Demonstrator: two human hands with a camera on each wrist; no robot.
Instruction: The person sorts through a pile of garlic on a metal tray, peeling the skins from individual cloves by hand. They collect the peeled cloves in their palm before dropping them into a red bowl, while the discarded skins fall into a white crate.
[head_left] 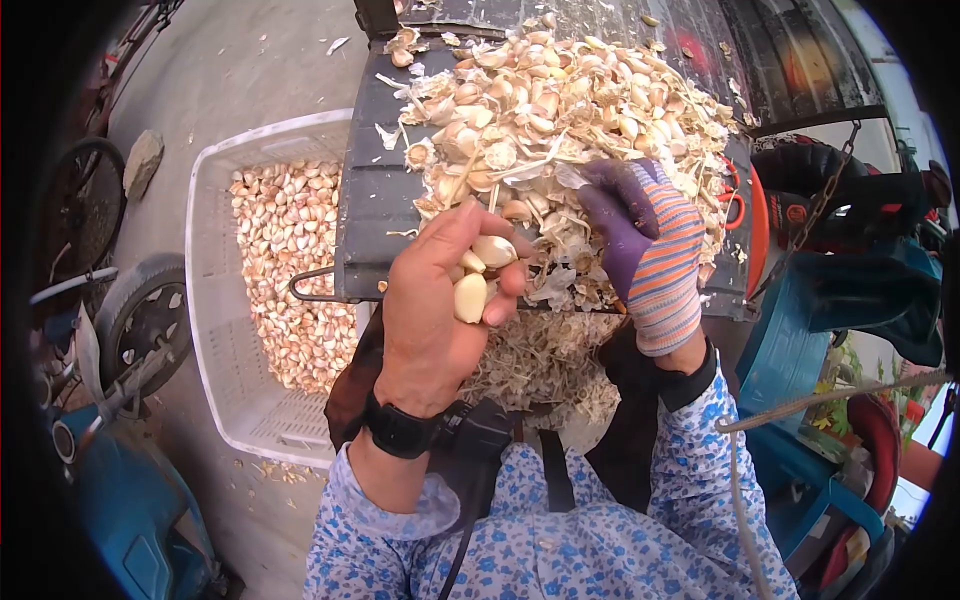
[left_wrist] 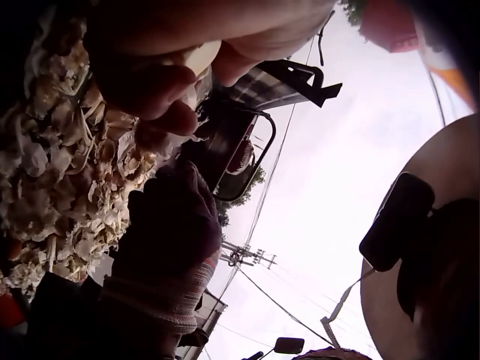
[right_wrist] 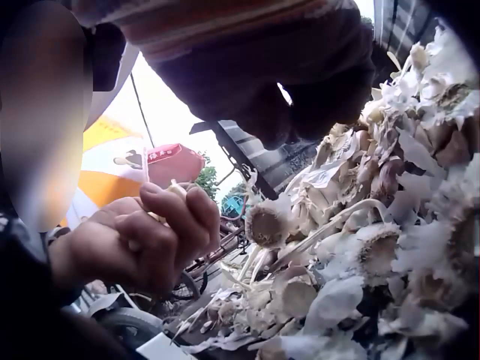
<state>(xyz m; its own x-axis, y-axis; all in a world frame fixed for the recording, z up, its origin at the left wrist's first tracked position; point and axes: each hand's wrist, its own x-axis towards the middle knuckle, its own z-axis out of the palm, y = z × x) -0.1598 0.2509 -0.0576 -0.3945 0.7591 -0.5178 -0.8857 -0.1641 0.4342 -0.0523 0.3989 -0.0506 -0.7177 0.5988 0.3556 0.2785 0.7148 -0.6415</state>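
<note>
The bare left hand (head_left: 440, 300) is palm up, fingers curled round several pale garlic cloves (head_left: 470, 297). In the right wrist view this hand (right_wrist: 142, 240) shows bent fingers with a bit of clove between them. The right hand (head_left: 650, 250) wears a purple glove with a striped back. Its fingers are curled over the near side of the garlic heap (head_left: 570, 110), and nothing held shows between them. From the left wrist view the gloved hand (left_wrist: 169, 232) appears dark, beside the heap. Loose cloves, dry skins and stalks make up the heap.
A white crate (head_left: 210, 330) with many cloves stands left of the dark ribbed surface (head_left: 375, 180). Skins and stalks (head_left: 545, 370) lie below its near edge. A wheel (head_left: 150, 310) is at the left, blue plastic (head_left: 790, 340) at the right. A cord (head_left: 820, 405) crosses beside the right sleeve.
</note>
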